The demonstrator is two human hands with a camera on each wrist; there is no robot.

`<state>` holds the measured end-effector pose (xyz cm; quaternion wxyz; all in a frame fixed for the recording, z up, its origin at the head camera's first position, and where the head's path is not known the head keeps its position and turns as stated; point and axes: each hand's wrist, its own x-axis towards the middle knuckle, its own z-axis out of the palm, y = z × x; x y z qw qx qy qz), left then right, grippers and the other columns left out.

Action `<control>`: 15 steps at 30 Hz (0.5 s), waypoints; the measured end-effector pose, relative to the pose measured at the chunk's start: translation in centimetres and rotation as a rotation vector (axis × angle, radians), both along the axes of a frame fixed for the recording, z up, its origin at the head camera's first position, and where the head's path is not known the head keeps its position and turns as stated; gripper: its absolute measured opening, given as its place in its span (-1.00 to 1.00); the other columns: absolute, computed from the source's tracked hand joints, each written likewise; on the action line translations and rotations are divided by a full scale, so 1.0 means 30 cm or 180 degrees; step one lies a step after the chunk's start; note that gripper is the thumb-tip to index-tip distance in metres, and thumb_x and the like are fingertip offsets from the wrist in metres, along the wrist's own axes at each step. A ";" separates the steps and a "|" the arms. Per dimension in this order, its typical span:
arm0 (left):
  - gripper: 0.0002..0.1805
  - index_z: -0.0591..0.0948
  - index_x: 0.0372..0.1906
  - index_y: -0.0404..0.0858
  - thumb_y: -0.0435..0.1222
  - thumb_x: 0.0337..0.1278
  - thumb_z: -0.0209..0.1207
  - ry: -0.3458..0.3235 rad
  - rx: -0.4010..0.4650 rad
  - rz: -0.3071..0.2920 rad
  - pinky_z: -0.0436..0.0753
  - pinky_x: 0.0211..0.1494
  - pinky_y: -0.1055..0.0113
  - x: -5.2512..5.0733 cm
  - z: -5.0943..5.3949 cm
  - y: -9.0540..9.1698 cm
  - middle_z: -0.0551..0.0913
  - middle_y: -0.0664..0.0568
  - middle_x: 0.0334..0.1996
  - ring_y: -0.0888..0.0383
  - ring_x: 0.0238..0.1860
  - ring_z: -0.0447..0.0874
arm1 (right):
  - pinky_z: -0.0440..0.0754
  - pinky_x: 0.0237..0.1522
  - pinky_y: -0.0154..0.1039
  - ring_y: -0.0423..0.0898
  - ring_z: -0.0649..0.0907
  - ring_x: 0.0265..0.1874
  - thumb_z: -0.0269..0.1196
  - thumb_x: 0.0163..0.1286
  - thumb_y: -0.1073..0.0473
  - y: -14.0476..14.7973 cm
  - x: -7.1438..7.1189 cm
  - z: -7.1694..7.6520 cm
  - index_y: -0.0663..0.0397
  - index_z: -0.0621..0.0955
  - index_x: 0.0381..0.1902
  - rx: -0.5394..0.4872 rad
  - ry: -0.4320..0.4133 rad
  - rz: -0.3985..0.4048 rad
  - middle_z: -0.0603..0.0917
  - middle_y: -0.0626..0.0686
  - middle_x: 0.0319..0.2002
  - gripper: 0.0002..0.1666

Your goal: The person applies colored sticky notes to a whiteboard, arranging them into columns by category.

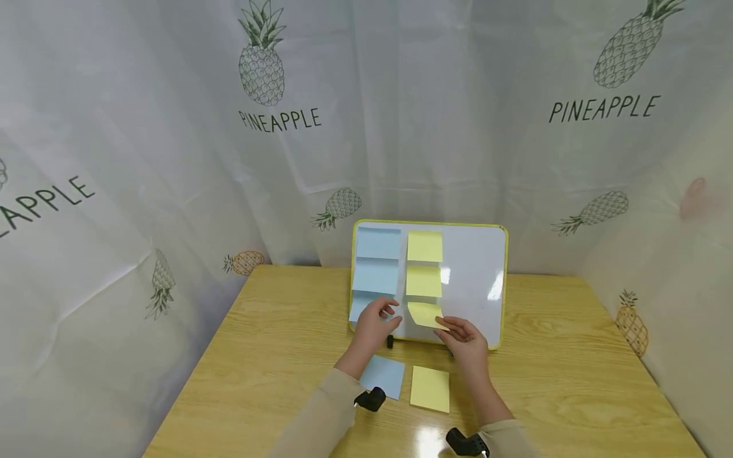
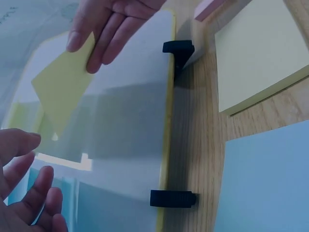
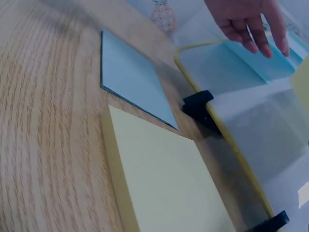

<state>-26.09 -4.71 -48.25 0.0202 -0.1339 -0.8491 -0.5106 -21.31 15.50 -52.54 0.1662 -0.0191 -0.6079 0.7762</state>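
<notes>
My right hand [image 1: 466,345] pinches the lower right corner of a yellow sticky note [image 1: 424,314] between thumb and fingers. The note tilts away from the whiteboard [image 1: 472,280] and sits lowest in a column under two other yellow notes [image 1: 424,281]. My left hand [image 1: 375,324] holds nothing; its fingers are loosely bent in front of the lowest blue sticky note [image 1: 359,304], partly covering it. Two more blue notes [image 1: 375,275] are above that one. In the left wrist view, the pinched yellow note [image 2: 65,84] hangs between both hands.
On the wooden table [image 1: 275,356] before the board lie a blue sticky-note pad [image 1: 385,375] and a thicker yellow pad [image 1: 430,388]. Black feet [image 2: 174,198] support the board's lower edge. Part of a pink item [image 2: 208,8] shows in the left wrist view. A pineapple-print curtain [image 1: 412,127] hangs behind.
</notes>
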 end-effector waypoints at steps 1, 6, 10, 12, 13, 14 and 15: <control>-0.71 0.62 0.02 -0.22 -0.31 0.20 0.31 -0.0053 0.0034 0.0007 0.50 -0.21 0.22 -0.008 -0.004 0.001 0.59 0.04 -0.25 0.08 -0.22 0.49 | 0.64 -0.14 -0.22 -0.08 0.74 -0.23 0.39 0.10 0.53 -0.006 -0.004 -0.008 0.54 0.55 -0.04 -0.0039 0.0003 -0.0028 0.72 0.20 -0.13 -0.56; -0.70 0.60 0.07 -0.16 -0.28 0.26 0.26 -0.0288 0.0166 0.0020 0.52 -0.23 0.21 -0.038 -0.019 0.010 0.57 0.10 -0.24 0.12 -0.21 0.48 | 0.62 -0.09 -0.26 -0.08 0.70 -0.12 0.44 0.07 0.47 -0.026 -0.028 -0.042 0.44 0.58 -0.03 0.0015 -0.0091 -0.0198 0.74 0.11 -0.11 -0.53; -0.71 0.59 0.07 -0.14 -0.26 0.27 0.25 -0.0402 0.0211 0.0030 0.53 -0.27 0.23 -0.057 -0.038 0.016 0.57 0.11 -0.25 0.13 -0.21 0.49 | 0.58 -0.03 -0.35 -0.13 0.66 -0.05 0.48 0.04 0.41 -0.034 -0.042 -0.063 0.34 0.60 -0.04 0.0115 -0.0127 -0.0270 0.73 0.06 -0.09 -0.51; -0.71 0.59 0.07 -0.13 -0.26 0.27 0.25 -0.0432 0.0219 0.0031 0.54 -0.28 0.24 -0.063 -0.046 0.020 0.57 0.10 -0.25 0.13 -0.22 0.51 | 0.55 -0.01 -0.38 -0.15 0.65 -0.02 0.49 0.03 0.40 -0.037 -0.047 -0.071 0.32 0.60 -0.03 0.0136 -0.0122 -0.0279 0.73 0.06 -0.08 -0.50; -0.71 0.59 0.06 -0.14 -0.26 0.26 0.25 -0.0436 0.0227 0.0028 0.54 -0.29 0.24 -0.064 -0.050 0.023 0.57 0.10 -0.26 0.12 -0.22 0.52 | 0.55 0.00 -0.38 -0.15 0.65 -0.02 0.50 0.04 0.39 -0.038 -0.048 -0.075 0.31 0.60 -0.03 0.0155 -0.0114 -0.0278 0.72 0.07 -0.07 -0.50; -0.71 0.59 0.06 -0.14 -0.25 0.27 0.25 -0.0450 0.0236 0.0030 0.54 -0.29 0.24 -0.066 -0.054 0.026 0.58 0.10 -0.26 0.12 -0.23 0.52 | 0.54 0.01 -0.39 -0.16 0.65 -0.01 0.50 0.04 0.38 -0.039 -0.049 -0.079 0.30 0.60 -0.03 0.0174 -0.0107 -0.0281 0.72 0.08 -0.06 -0.49; -0.72 0.59 0.06 -0.14 -0.25 0.27 0.25 -0.0463 0.0237 0.0033 0.54 -0.29 0.23 -0.067 -0.057 0.030 0.58 0.10 -0.27 0.12 -0.23 0.53 | 0.53 0.02 -0.40 -0.16 0.64 0.00 0.50 0.04 0.38 -0.040 -0.050 -0.084 0.30 0.60 -0.02 0.0189 -0.0106 -0.0284 0.72 0.09 -0.05 -0.49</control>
